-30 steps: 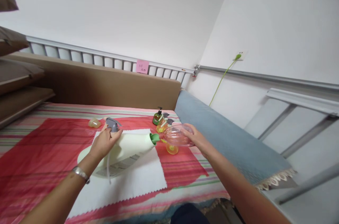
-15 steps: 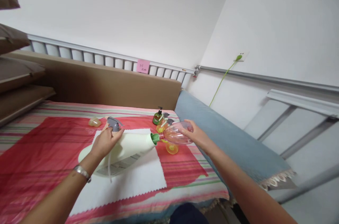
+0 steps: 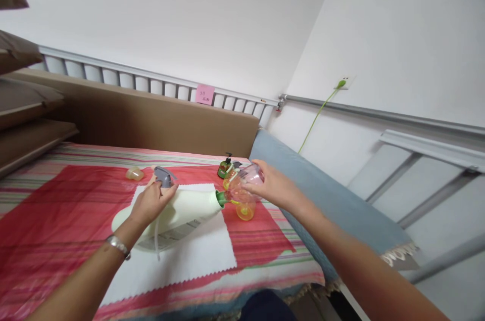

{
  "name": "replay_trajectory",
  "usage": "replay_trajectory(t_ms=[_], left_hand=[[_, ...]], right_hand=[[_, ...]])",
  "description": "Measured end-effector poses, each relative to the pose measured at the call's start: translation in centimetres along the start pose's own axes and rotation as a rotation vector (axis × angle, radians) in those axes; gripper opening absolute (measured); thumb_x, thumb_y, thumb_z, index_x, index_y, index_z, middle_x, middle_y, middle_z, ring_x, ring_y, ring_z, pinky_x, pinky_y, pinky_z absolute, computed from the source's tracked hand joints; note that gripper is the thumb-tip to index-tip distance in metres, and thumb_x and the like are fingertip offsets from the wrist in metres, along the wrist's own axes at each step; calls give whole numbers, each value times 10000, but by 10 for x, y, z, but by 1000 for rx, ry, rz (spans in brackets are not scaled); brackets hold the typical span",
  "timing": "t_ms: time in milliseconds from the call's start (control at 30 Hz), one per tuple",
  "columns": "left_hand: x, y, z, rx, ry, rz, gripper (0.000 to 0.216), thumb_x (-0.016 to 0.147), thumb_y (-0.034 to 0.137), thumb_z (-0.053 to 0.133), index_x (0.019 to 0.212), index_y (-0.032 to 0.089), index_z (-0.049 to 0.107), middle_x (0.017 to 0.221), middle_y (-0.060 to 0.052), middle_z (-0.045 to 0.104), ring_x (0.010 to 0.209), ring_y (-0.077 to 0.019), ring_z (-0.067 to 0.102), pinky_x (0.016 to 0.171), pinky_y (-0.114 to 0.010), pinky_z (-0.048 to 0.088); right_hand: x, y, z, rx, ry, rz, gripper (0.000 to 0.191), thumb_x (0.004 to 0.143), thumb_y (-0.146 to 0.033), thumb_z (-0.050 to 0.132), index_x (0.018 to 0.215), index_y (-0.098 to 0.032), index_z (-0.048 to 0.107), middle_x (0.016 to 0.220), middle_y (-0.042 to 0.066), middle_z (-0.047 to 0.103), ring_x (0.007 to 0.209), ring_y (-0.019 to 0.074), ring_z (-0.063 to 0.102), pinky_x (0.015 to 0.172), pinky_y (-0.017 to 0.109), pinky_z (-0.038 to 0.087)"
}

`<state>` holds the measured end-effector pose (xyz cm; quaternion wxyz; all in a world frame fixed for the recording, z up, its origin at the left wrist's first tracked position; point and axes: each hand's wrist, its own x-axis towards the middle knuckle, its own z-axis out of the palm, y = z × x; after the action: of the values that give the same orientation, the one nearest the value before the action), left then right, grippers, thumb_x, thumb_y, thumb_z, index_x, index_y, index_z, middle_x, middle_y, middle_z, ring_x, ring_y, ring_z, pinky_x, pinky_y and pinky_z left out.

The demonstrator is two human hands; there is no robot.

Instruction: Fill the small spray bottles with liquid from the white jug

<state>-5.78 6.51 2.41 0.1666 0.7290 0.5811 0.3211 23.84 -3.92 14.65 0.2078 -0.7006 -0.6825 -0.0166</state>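
My left hand (image 3: 149,203) is closed on a grey trigger spray head (image 3: 163,177), whose thin pale dip tube (image 3: 156,237) hangs below the wrist. Behind and under that hand is a large pale green bottle (image 3: 193,203), tipped on its side with its green mouth (image 3: 220,198) facing right. Whether my left fingers also grip this bottle, I cannot tell. My right hand (image 3: 271,184) wraps round a clear pink bottle (image 3: 242,183), tilted with its neck toward the green mouth. My arm and fingers hide part of each bottle.
A green pump bottle (image 3: 224,168) and yellow clear bottles (image 3: 245,211) stand just behind and below the pink one. A white cloth (image 3: 212,255) lies over a red sheet (image 3: 94,199). A small pale translucent object (image 3: 134,173) sits at left, near stacked brown cushions (image 3: 30,144).
My right hand has moved left and tilted the pink bottle, its base now raised and closer to the green mouth. My left hand and the pale green bottle have hardly moved.
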Motion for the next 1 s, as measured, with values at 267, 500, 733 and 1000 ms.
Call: replay_trajectory(t_ms=[267,500,733,1000], left_hand=[[-2,-2,0,58,13,3,519,785,624,347,801,170,598,821,-117,652,761,-297,639,618,-320,430],[-5,-5,-2,64,19,-16,511,795,610,344,814,166,596,870,-125,651,780,-297,645,622,-311,432],[-7,-5,-1,26,8,-4,508,799,611,343,815,170,595,932,-136,639,826,-323,637,675,-345,438],[-12,-10,-8,-222,77,-38,409,782,529,461,798,146,605,939,-157,635,869,-297,619,740,-346,425]], right_hand=[[0,-43,0,-252,-13,-360,672,657,-536,652,1243,-268,459,1012,81,567,877,231,544,710,309,394],[4,-60,-2,-358,-25,-550,680,679,-499,645,1282,-260,440,1095,111,531,874,237,519,749,349,386],[6,-59,-6,-323,-42,-548,736,641,-525,678,1292,-276,440,1039,91,554,869,237,527,727,349,398],[6,-49,-4,-185,-14,-393,711,672,-596,613,1288,-287,437,1066,90,588,933,271,564,751,379,445]])
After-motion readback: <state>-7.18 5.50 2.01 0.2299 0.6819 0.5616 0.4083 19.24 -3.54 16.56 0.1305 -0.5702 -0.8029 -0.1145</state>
